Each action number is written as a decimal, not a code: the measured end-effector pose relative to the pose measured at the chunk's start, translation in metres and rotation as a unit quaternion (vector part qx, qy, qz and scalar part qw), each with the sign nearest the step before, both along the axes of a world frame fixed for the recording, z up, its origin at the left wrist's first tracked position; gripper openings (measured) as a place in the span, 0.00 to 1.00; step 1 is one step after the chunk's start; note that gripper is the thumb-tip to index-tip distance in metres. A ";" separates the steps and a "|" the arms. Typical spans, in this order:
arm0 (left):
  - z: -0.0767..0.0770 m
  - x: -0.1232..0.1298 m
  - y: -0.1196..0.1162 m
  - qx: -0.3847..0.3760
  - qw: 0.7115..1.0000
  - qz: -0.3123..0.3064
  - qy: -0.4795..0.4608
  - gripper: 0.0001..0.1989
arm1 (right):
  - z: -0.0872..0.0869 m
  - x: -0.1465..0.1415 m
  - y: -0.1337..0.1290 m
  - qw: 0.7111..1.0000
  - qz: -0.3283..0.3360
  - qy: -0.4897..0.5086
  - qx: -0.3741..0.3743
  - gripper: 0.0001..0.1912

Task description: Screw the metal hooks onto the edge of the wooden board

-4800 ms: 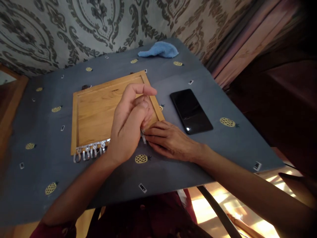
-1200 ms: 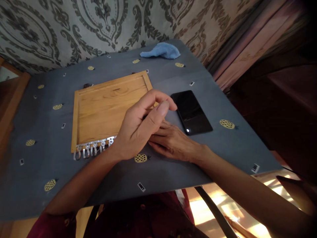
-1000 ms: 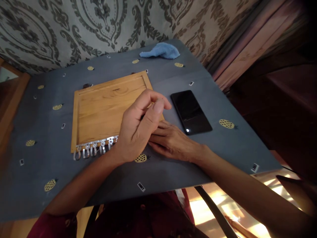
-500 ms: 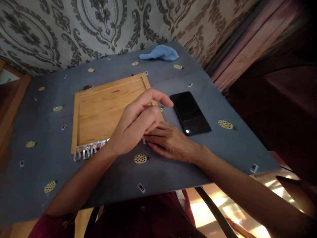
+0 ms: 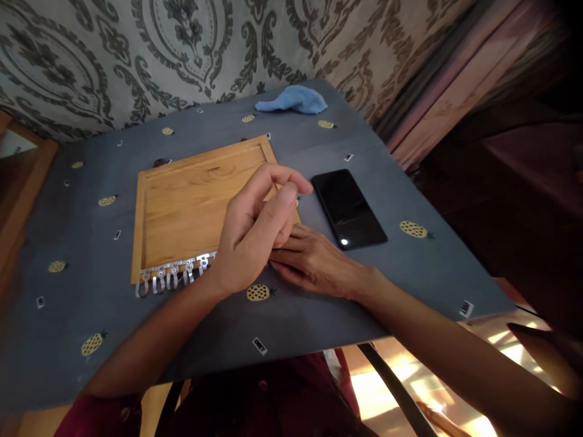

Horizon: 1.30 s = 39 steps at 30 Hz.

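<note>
A framed wooden board point(image 5: 195, 206) lies on the table with a metal strip of hooks point(image 5: 174, 267) along its near edge. My left hand point(image 5: 255, 230) is over the board's near right corner, its fingers curled and the thumb pressed against them, the index finger arched outward. What it holds, if anything, is hidden. My right hand point(image 5: 314, 261) rests low at the same corner, fingers together and reaching under my left hand. Its fingertips are covered, so its hold cannot be made out. The right end of the hook strip is hidden by my hands.
A black phone point(image 5: 350, 209) lies right of the board. A blue cloth point(image 5: 296, 100) is crumpled at the back of the table, by the patterned wall point(image 5: 186, 48). The blue tablecloth point(image 5: 204, 340) has pineapple prints. A wooden frame point(image 5: 27, 206) stands at the far left.
My left hand has turned and shifted slightly right, with the thumb raised, so more hooks show. My right hand stays almost where it was.
</note>
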<state>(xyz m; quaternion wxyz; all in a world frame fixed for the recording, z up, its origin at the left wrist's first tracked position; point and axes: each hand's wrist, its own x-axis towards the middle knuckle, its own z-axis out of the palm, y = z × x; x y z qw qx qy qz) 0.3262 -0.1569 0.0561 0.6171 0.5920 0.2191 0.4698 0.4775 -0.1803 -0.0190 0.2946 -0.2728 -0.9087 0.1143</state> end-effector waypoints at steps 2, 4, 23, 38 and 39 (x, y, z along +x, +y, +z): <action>0.001 -0.004 0.004 0.004 0.999 -0.050 0.006 0.07 | 0.000 0.000 0.000 1.000 -0.003 -0.005 0.007 0.13; 0.002 -0.008 0.007 0.002 0.995 -0.096 0.021 0.08 | 0.001 0.000 0.000 1.000 -0.008 -0.008 0.011 0.13; -0.005 -0.001 0.004 -0.008 1.000 0.026 0.001 0.06 | 0.000 0.001 0.000 1.000 0.005 -0.005 -0.027 0.13; 0.007 -0.014 0.009 -0.018 0.999 -0.041 -0.006 0.04 | -0.002 0.001 0.000 1.000 -0.010 0.010 0.001 0.12; 0.011 -0.015 0.008 -0.018 0.999 -0.029 -0.004 0.03 | -0.003 0.001 0.000 1.000 -0.009 0.006 -0.002 0.12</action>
